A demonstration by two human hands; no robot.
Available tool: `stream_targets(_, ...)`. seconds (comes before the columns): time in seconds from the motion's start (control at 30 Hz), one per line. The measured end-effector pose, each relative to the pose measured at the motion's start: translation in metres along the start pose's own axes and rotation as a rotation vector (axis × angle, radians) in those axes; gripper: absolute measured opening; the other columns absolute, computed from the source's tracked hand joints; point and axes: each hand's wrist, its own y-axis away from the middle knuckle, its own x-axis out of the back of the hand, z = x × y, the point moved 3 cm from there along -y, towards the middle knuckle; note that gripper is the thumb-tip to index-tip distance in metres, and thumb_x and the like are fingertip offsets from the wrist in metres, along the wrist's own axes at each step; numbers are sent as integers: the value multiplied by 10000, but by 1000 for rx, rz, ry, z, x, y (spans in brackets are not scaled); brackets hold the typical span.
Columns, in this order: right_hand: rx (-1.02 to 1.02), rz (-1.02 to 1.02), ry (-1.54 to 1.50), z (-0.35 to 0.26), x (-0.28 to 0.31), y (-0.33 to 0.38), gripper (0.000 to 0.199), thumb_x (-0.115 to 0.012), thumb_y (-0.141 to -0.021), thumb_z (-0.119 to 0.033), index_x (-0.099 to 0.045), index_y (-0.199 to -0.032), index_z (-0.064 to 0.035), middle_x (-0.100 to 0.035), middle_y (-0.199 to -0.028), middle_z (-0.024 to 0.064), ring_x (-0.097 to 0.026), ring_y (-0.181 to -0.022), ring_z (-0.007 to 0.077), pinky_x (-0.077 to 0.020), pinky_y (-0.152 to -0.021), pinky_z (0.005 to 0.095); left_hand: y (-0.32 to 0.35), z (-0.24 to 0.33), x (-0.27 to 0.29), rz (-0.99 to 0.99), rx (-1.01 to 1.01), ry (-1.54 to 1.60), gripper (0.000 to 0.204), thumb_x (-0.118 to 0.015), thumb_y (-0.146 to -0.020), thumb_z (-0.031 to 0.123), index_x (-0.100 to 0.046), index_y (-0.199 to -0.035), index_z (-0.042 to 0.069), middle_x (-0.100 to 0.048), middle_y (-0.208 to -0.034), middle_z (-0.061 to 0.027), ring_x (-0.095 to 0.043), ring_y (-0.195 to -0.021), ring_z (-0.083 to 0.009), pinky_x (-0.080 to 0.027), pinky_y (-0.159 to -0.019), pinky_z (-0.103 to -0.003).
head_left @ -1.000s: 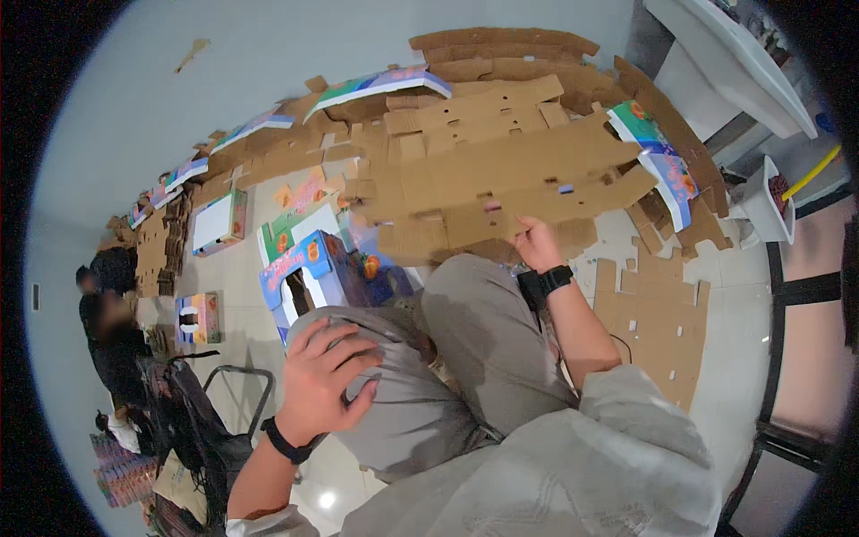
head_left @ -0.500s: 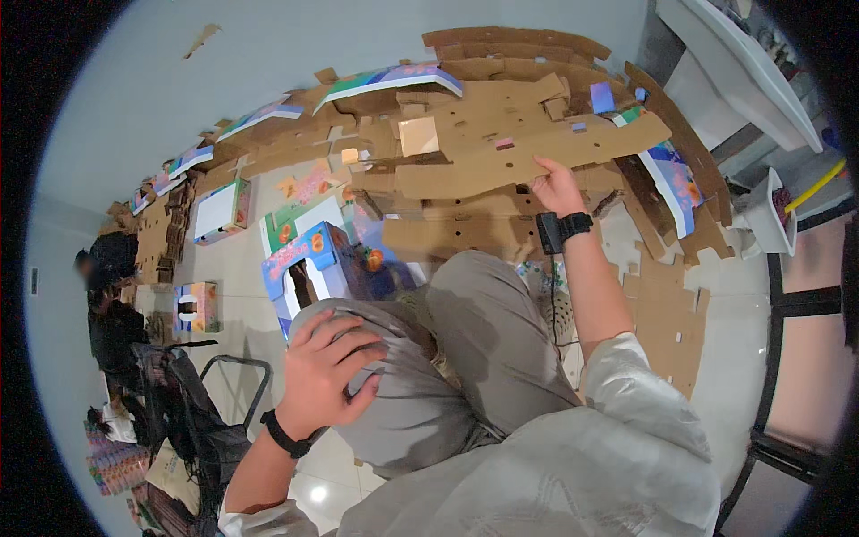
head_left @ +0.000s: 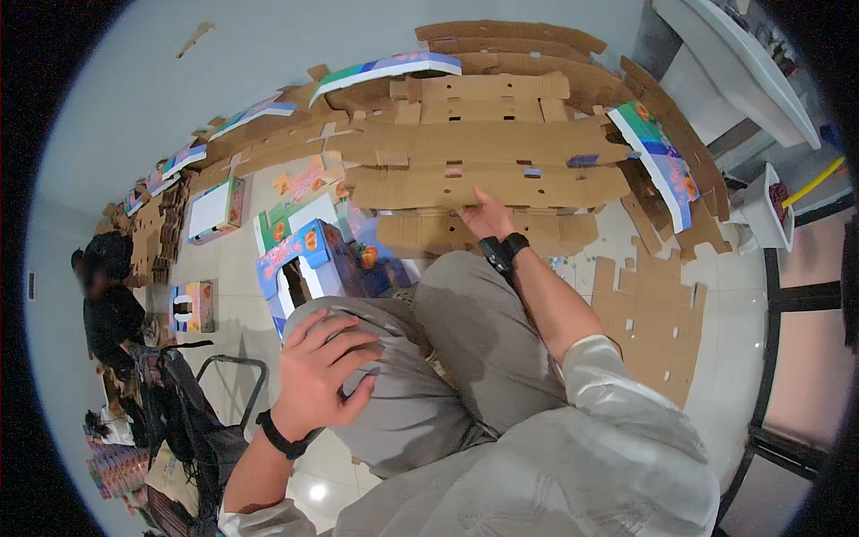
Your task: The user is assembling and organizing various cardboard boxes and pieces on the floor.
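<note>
My right hand (head_left: 489,219) grips the near edge of a flat brown cardboard sheet (head_left: 528,190), thumb side above and the other fingers mostly hidden at the edge. The sheet has slots and small holes and lies level over other flattened cardboard (head_left: 420,234). My left hand (head_left: 327,367) rests on my left knee with its fingers spread and nothing in it. Just beyond that knee stands a blue printed carton (head_left: 327,259) with an oval opening in its side.
Flattened cardboard and printed carton flaps (head_left: 658,166) line the wall. Another cardboard piece (head_left: 658,313) lies at my right. Printed boxes (head_left: 216,210) stand to the left, near a seated person in black (head_left: 112,313) and a dark bag (head_left: 179,394). A white basin (head_left: 743,67) is at upper right.
My right hand has drawn the cardboard sheet left and nearer. It was tilted above the stack and now lies flatter across it. My left hand stays on the knee.
</note>
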Motion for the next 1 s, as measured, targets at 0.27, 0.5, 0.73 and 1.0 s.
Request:
stream_targets(0.27, 63, -17, -42, -4, 20, -26, 296, -525, -1100, -184, -561, -1361, -49, -639, -1346, 105, -612, -1248, 269, -522, -1081, 432, 5, -1, 0, 1, 12, -9, 263, -728, -685, 210, -753, -941, 155, -747, -1127, -7, -657, -1178, -289, -438, -1110, -539)
stream_targets(0.5, -22, 29, 410, 8, 72, -58, 409, -527, -1094, -250, -495, -1426, -14, -629, -1332, 183, -613, -1259, 308, -550, -1059, 460, 3, 1, 1, 8, 20, -12, 260, -729, -691, 206, -750, -944, 150, -751, -1111, -15, -660, -1168, -295, -434, -1109, -544)
stream_targets(0.73, -411, 244, 423, -5, 112, 11, 541, -448, -1107, -382, -521, -1348, 96, -675, -1201, 285, -684, -1123, 417, -526, -1085, 522, 5, -5, 0, 8, 32, -11, 235, -742, -727, 207, -747, -956, 153, -744, -1107, -11, -652, -1189, -277, -450, -1092, -531)
stream_targets(1.0, 228, 347, 562, -247, 56, 64, 424, -675, -992, -353, -642, -1238, -10, -709, -1249, 180, -686, -1131, 313, -566, -948, 443, -9, -62, 11, 14, 313, 615, 292, -659, -850, 45, -711, -1136, 18, -744, -1159, -110, -671, -1161, -269, -484, -1036, -404)
